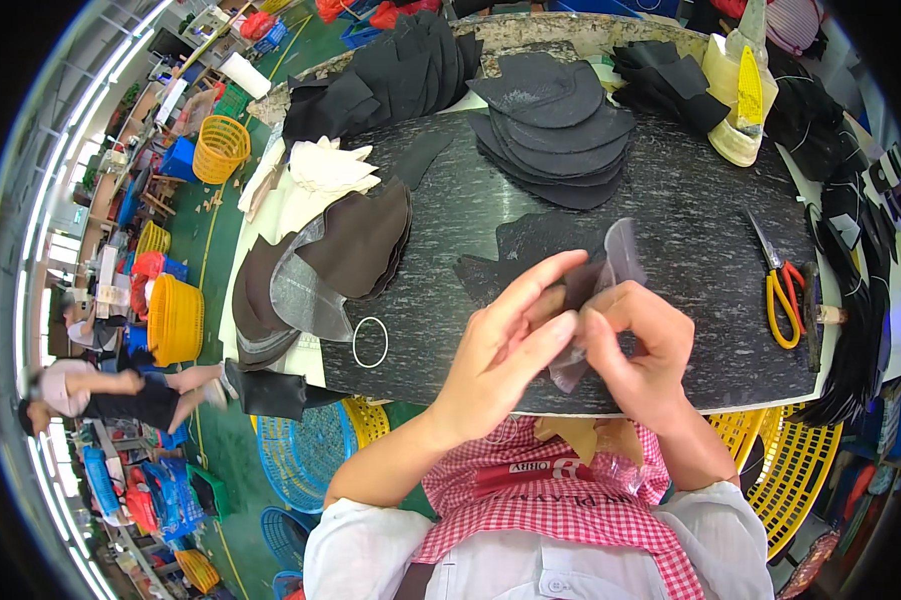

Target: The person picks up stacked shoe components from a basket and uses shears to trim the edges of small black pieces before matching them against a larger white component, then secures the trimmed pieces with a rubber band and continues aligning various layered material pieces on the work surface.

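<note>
Above the near part of the table, my right hand (648,340) pinches a thin, curved grey-brown cut piece (622,252) between thumb and fingers. My left hand (495,360) grips the same piece from the other side, its index finger stretched upward. The piece stands bent between both hands, its lower end showing below the fingers. Flat black cut pieces (530,240) lie on the table just behind my hands. To the left is a fanned stack of dark brown pieces (362,240), with a translucent grey piece (305,290) on it.
Stacks of black pieces (550,115) lie farther back. White pieces (328,172) sit at the left edge. Scissors with yellow-orange handles (782,300) and bundled black strips (840,300) are at the right. A shoe last (738,110) stands back right. Baskets (300,450) flank the table; a person (110,388) walks left.
</note>
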The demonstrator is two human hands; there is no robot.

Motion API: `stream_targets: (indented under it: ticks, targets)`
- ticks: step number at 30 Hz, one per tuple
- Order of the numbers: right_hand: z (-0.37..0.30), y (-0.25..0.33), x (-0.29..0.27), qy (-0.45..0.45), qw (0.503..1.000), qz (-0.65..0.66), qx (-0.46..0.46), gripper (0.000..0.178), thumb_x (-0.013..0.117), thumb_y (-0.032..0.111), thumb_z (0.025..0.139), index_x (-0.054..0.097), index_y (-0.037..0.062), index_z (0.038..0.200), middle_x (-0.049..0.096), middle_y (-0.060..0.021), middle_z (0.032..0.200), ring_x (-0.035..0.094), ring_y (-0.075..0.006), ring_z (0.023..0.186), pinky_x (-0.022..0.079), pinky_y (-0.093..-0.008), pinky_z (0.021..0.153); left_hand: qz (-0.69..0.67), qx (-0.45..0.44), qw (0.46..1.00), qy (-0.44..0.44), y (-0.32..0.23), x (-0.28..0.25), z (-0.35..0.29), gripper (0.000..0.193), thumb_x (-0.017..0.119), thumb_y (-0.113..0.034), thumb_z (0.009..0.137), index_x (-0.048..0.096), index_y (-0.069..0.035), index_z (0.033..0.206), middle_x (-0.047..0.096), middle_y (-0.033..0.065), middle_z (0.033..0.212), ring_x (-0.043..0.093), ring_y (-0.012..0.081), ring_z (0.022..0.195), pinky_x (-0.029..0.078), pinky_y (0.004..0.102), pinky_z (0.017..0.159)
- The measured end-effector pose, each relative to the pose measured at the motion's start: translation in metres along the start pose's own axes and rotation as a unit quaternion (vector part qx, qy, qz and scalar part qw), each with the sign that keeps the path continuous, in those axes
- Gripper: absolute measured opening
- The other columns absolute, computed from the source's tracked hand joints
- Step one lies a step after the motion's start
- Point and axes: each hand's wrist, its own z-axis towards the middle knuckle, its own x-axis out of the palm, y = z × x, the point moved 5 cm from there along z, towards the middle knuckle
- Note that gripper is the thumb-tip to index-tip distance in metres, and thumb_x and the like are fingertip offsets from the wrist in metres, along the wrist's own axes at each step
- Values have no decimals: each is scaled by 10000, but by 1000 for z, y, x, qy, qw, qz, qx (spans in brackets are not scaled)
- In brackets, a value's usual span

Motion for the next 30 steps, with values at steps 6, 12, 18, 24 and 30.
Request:
stream_targets:
  ticks: [6,12,18,24,30]
  targets:
    - [-10,11,13,-30,982,-130,-133,145,675,-24,719,548,34,760,607,-56,756,586,-115,610,469,-254,528,190,173,951,-175,3,-4,17,90,625,-57,837,636,26,869,575,65,688,533,119,575,392,261,501]
    - [-16,-22,30,-222,958,167,76,180,519,21,897,454,16,1066,532,-29,933,524,-86,774,426,-208,681,325,364,843,-227,3,14,11,113,660,-3,771,642,-2,882,586,83,642,542,209,477,417,282,453]
    - [10,-30,-23,-146,971,-141,129,57,579,67,891,536,29,891,527,6,628,432,-25,559,370,-205,490,-2,145,958,-246,-7,-8,-24,133,566,-113,886,611,8,854,600,28,730,546,74,631,424,229,557]
    - [-41,-47,-133,-168,898,-365,180,79,538,95,915,536,16,914,561,-92,752,488,-114,635,411,-262,581,-306,-56,910,-275,8,-63,-15,316,511,-299,932,559,-52,1123,609,30,1062,579,156,972,468,312,842]
    - [-92,10,-41,544,764,12,346,410,594,249,885,503,1,1198,517,-226,1222,502,-337,1143,392,-422,967,72,-105,990,-62,-6,-81,-5,237,526,-210,940,648,-8,955,602,-7,729,560,88,652,450,228,605]
